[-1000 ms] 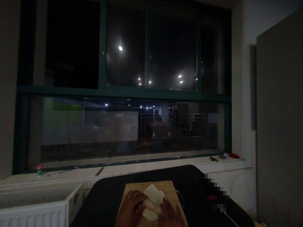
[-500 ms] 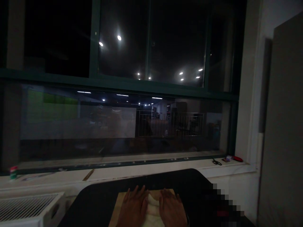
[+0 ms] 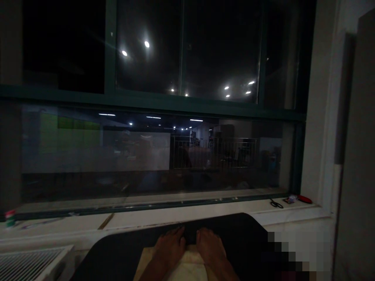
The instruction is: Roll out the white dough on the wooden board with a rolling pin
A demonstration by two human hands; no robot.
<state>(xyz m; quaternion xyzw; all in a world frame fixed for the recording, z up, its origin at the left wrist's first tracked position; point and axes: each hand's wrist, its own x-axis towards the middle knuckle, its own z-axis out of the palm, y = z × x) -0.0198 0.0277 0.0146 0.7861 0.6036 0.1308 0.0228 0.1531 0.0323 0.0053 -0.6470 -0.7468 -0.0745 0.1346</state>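
A light wooden board (image 3: 144,260) lies on the black table (image 3: 117,253) at the bottom of the view. On it is a pale, soft-looking piece (image 3: 189,271), perhaps dough; dim light leaves its kind unclear. My left hand (image 3: 170,246) rests palm down at the board's far left edge, its fingers stretched forward. My right hand (image 3: 210,245) lies the same way at the far right edge, a small gap from the left. Both hands look open, and I see no tool in either. The fingertips reach past the board's far edge.
Behind the table runs a white windowsill (image 3: 137,217) under a dark window. Black-handled scissors (image 3: 276,203) and a red object (image 3: 304,199) lie on its right end. A small red-topped container (image 3: 10,218) stands at far left, above a white radiator (image 3: 35,261).
Both hands have slid forward, away from me, from over the pale piece to the board's far edge. Their fingers are less spread now. The view has shifted slightly.
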